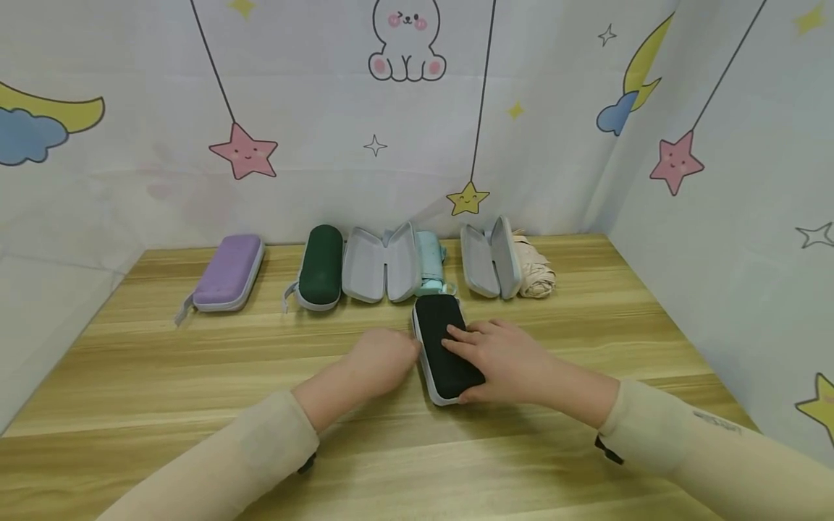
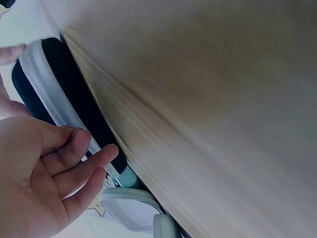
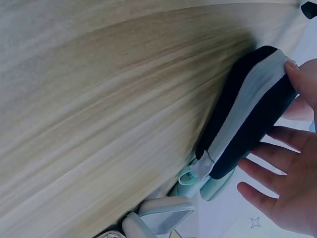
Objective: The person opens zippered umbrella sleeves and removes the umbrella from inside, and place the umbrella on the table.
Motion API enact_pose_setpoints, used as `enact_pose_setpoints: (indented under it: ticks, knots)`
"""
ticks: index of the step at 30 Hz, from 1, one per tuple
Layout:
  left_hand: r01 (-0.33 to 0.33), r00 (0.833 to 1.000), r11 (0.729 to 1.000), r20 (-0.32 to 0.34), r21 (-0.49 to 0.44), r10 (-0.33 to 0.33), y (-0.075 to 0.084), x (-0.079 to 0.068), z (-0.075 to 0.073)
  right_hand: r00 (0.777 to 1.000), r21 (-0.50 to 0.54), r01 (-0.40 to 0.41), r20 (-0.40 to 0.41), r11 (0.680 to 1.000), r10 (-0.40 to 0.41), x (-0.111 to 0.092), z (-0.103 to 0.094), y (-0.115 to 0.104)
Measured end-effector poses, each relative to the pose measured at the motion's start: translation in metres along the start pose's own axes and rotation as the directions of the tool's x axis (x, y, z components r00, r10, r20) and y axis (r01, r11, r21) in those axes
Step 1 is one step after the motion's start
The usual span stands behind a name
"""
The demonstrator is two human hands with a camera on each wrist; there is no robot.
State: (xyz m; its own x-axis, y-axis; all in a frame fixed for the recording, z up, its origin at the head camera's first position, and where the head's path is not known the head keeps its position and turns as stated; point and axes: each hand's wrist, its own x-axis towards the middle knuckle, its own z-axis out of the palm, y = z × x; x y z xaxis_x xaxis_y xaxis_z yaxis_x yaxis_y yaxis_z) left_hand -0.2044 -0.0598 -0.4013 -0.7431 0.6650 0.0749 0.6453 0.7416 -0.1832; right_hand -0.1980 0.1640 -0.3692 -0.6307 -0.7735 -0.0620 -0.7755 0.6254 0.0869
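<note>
A black hard zip case (image 1: 444,347) with a grey zip band lies on the wooden table in front of me. My right hand (image 1: 504,362) holds it, fingers spread over its top and thumb at the near end. In the right wrist view, the thumb of the right hand (image 3: 287,173) touches the grey zip band (image 3: 250,91). At the case's left side is my left hand (image 1: 381,358). The left wrist view shows the left hand (image 2: 49,168) pinching thumb and index finger together at the zip band; the zipper pull between them is mostly hidden.
Along the back stand a purple case (image 1: 228,271), a dark green case (image 1: 321,266), an opened grey-lined case (image 1: 368,268), a folded teal umbrella (image 1: 430,260), another opened case (image 1: 481,260) and a beige folded bundle (image 1: 534,269). A patterned curtain (image 1: 313,94) hangs behind the table.
</note>
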Motion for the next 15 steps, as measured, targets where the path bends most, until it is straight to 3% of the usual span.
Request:
enact_pose_setpoints:
  ticks: [9, 15]
  knots:
    - [-0.026, 1.0, 0.999, -0.015, 0.027, 0.026, 0.009, -0.013, -0.004, 0.999, 0.011, -0.048, 0.008, 0.999, 0.048, 0.009, 0.0, 0.002]
    - [-0.063, 0.998, 0.998, -0.006, -0.014, 0.063, 0.015, -0.025, -0.005, 0.999, 0.01, -0.05, -0.015, 0.999, 0.05, 0.014, 0.002, 0.004]
